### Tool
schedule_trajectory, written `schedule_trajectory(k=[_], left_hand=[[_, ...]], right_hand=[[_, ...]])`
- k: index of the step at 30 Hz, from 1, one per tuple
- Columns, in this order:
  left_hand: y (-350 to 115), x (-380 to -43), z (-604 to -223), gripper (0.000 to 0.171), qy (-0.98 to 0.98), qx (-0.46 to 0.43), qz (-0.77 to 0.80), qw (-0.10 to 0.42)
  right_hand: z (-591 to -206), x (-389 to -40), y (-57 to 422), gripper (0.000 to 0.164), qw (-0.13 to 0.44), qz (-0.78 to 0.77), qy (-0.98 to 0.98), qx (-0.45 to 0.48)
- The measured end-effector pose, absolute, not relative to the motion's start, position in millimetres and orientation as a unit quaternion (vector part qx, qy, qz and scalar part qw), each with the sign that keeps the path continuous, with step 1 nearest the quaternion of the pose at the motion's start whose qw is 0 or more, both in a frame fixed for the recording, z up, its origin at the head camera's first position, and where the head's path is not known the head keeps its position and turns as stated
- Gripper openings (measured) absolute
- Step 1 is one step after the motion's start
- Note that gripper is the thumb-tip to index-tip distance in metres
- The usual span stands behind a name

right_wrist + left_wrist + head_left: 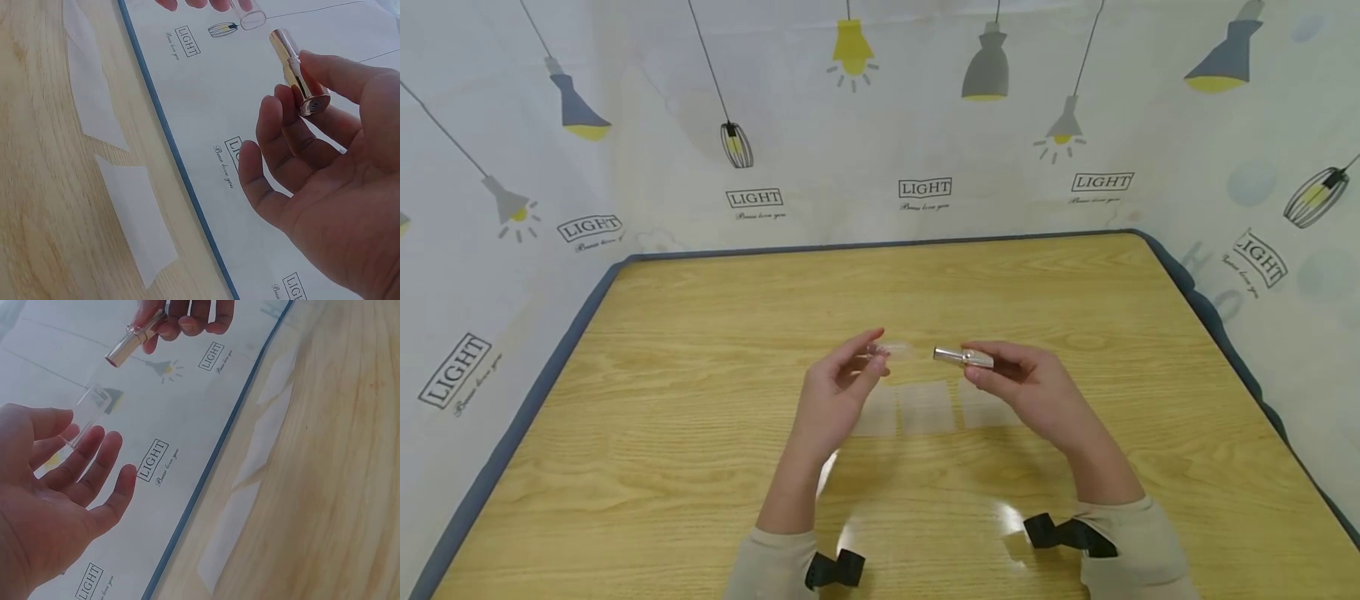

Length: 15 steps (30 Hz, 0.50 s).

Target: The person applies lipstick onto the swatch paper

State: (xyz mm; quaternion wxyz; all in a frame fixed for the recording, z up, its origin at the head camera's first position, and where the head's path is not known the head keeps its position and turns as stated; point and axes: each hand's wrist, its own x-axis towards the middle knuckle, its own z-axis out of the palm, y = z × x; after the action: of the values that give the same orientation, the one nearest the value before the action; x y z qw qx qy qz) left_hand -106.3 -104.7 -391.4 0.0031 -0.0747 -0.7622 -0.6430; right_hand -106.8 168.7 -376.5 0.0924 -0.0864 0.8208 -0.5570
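Observation:
In the head view my left hand [837, 383] pinches a clear lipstick cap [897, 351] between thumb and fingertips, its far end pointing right. The left wrist view shows this cap [89, 414] as see-through and hollow. My right hand [1033, 385] holds a shiny gold lipstick tube [964, 357] by its wider base, between thumb and fingers. Its narrower end points left at the cap, with a short gap between the two. A reddish tip shows at the end of the tube [132, 342] in the left wrist view. Both things are held up above the table.
Three pale square sheets lie in a row on the wooden table [700, 400] below the hands: a left sheet [877, 414], a middle sheet [927, 408] and a right sheet [987, 406]. A curtain [850, 142] printed with lamps stands around the table's dark blue edge.

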Motion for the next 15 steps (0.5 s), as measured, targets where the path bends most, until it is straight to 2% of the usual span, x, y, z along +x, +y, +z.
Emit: schedule_trajectory(k=[6, 15], left_hand=[[-115, -108, -390, 0.042, -0.780, -0.062, -0.622, 0.015], [-140, -119, -394, 0.041, -0.834, -0.059, -0.543, 0.082]], right_hand=[[-375, -106, 170, 0.040, 0.089, -0.568, 0.813, -0.089], [-375, -107, 169, 0.037, 0.083, -0.566, 0.815, -0.094]])
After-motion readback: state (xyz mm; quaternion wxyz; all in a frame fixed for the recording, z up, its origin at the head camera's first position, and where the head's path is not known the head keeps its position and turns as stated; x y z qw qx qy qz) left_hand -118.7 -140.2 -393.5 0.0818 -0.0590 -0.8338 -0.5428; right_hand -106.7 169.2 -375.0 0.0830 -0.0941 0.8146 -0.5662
